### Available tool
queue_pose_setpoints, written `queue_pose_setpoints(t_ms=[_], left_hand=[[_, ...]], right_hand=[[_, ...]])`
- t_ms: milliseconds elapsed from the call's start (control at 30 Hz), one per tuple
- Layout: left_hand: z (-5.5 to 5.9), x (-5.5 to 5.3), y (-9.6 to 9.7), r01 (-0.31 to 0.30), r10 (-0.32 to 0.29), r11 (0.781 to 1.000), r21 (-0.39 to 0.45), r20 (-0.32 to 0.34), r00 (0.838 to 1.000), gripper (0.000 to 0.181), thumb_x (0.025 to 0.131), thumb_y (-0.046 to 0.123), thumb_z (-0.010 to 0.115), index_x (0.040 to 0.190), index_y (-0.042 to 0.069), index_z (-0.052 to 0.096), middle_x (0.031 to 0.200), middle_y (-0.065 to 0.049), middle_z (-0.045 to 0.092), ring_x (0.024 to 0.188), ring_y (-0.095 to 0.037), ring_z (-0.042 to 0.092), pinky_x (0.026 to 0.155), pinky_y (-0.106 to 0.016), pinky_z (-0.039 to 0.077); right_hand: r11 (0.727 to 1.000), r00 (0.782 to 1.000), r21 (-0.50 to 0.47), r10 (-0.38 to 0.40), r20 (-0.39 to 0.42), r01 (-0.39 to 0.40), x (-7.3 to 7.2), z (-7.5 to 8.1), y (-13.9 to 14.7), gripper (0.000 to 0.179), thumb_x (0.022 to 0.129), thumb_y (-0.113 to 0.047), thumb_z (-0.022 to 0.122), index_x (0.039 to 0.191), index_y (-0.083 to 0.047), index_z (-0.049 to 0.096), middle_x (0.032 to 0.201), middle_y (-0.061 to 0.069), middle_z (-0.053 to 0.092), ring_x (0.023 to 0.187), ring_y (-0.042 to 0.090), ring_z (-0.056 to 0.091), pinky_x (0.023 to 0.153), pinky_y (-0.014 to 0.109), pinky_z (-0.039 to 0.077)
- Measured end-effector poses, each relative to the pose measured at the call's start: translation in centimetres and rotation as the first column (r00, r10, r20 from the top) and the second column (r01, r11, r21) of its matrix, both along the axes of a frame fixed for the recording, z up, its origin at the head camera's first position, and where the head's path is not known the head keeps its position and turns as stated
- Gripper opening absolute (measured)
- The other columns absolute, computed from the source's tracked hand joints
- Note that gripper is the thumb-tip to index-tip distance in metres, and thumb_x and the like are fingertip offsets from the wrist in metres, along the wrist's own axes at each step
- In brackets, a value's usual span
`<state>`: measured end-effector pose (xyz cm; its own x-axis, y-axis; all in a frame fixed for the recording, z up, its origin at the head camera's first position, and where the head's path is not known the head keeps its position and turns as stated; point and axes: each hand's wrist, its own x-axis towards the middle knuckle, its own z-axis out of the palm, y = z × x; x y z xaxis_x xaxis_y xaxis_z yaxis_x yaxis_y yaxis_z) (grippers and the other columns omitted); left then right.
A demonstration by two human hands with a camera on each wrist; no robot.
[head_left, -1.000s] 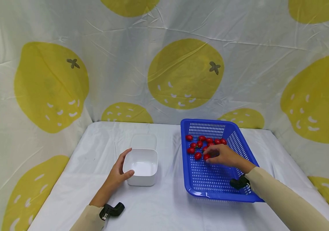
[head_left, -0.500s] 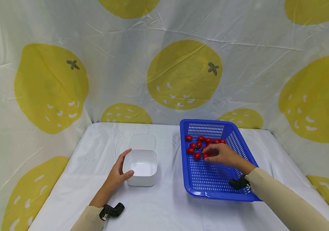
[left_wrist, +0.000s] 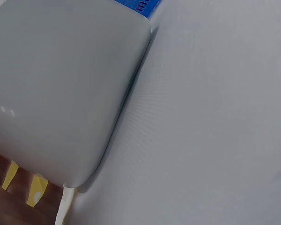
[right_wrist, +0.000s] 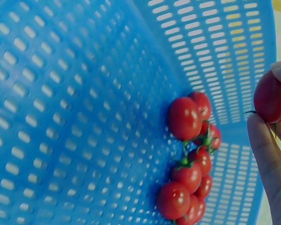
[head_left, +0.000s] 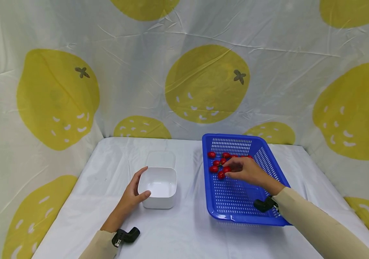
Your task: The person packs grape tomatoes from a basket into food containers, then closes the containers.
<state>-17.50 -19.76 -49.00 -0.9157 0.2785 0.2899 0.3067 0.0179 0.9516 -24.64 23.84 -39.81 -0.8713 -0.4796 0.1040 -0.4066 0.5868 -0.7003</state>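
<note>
My left hand (head_left: 133,193) holds the left side of a white square plastic box (head_left: 159,202), thumb at its near rim and fingertips toward its back corner. The box stands upright, and its inside shows no contents. In the left wrist view the box's smooth outer wall (left_wrist: 65,84) fills the upper left. Over the blue basket (head_left: 207,194) my right hand (head_left: 250,172) pinches a cherry tomato (right_wrist: 270,97) between thumb and fingers. Several more cherry tomatoes (right_wrist: 174,199) lie in the basket, some with green stems; the right hand hides part of them in the head view.
Behind the box lies a pale, translucent flat lid (head_left: 161,158). White cloth (head_left: 184,237) covers the table, and a lemon-print curtain (head_left: 132,79) hangs behind it. The basket's raised slotted walls surround the tomatoes.
My right hand has shifted slightly left and up in the head view, with the pinched cherry tomato now raised off the basket floor. The left hand and box have stayed put.
</note>
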Motion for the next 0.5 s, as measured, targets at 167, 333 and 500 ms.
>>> queue_pose_setpoints(t_ms=[167,333,500], left_hand=[[0.0,0.0,0.0,0.001,-0.001,1.0,0.002,0.0,1.0,0.08,0.087,0.009,0.065,0.153,0.015,0.021,0.149,-0.011,0.032,0.13,-0.017,0.039,0.098,-0.022,0.043],[0.1,0.1,0.1,0.01,-0.01,1.0,0.015,0.008,1.0,0.08,0.086,0.01,0.066,0.153,0.018,0.022,0.148,-0.01,0.033,0.129,-0.018,0.039,0.097,-0.023,0.043],[0.1,0.0,0.0,0.007,-0.007,1.0,0.011,0.004,1.0,0.081,0.087,0.011,0.066,0.153,0.016,0.02,0.148,-0.011,0.033,0.129,-0.017,0.039,0.097,-0.024,0.044]], right_hand=[[0.998,1.0,-0.055,-0.006,0.013,0.007,0.3,0.4,-0.8,0.028,0.081,-0.017,0.078,0.108,-0.012,0.071,0.104,0.002,0.07,0.092,0.018,0.069,0.079,0.029,0.056],[0.997,1.0,-0.08,-0.003,0.012,0.004,0.4,0.8,-1.5,0.032,0.081,-0.022,0.079,0.11,-0.011,0.071,0.104,0.002,0.07,0.09,0.018,0.068,0.077,0.027,0.056],[0.995,0.999,-0.099,0.023,0.022,-0.02,0.3,1.2,-2.3,0.034,0.082,-0.028,0.077,0.112,-0.012,0.07,0.104,0.0,0.07,0.092,0.017,0.067,0.079,0.026,0.055]])
